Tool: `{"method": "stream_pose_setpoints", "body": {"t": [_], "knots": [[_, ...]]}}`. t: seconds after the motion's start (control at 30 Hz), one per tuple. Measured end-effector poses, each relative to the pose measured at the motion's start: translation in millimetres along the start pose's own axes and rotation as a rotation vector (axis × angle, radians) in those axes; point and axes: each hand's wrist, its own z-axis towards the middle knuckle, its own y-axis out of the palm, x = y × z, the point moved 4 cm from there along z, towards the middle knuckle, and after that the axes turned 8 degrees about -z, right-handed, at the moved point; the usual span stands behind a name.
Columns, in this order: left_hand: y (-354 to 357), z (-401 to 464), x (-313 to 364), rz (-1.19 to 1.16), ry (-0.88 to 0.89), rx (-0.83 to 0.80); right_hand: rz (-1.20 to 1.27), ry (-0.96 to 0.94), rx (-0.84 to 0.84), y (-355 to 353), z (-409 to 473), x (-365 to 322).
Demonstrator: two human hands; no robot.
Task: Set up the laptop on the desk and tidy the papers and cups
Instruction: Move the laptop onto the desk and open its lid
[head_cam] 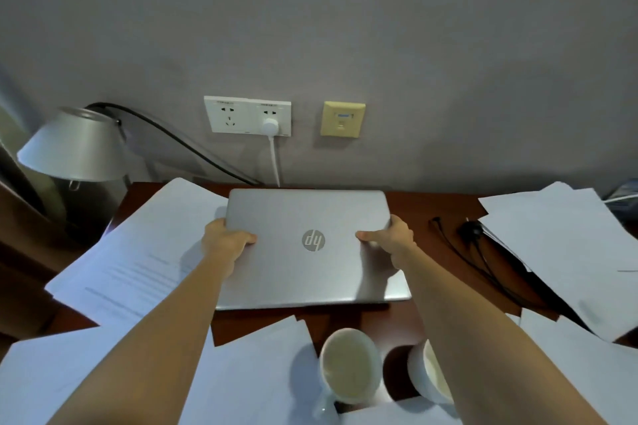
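A closed silver laptop (307, 214) lies in the middle of the dark wooden desk (428, 214), its logo facing me. My left hand (224, 241) grips its left edge, thumb on the lid. My right hand (392, 238) grips the right edge the same way. Loose white papers (138, 252) spread over the left side, more papers (566, 252) pile on the right, and further sheets (255, 373) lie near the front. One white cup (350, 366) stands in front of the laptop. A second white cup (428, 376) beside it is partly hidden by my right forearm.
A silver desk lamp (74, 145) stands at the left. The wall behind carries a white socket panel (247, 114) with a white plug and a yellow data port (342, 119). A black cable with a plug (471, 229) lies right of the laptop.
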Motion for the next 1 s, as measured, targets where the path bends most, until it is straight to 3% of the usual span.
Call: {"method": "stream_pose_setpoints", "body": {"t": [0.43, 1.0], "knots": [[90, -12, -18, -0.015, -0.039, -0.065, 0.063, 0.038, -0.002, -42, 52, 74], [94, -17, -23, 0.065, -0.041, -0.073, -0.094, 0.059, -0.013, -41, 63, 80]]}}
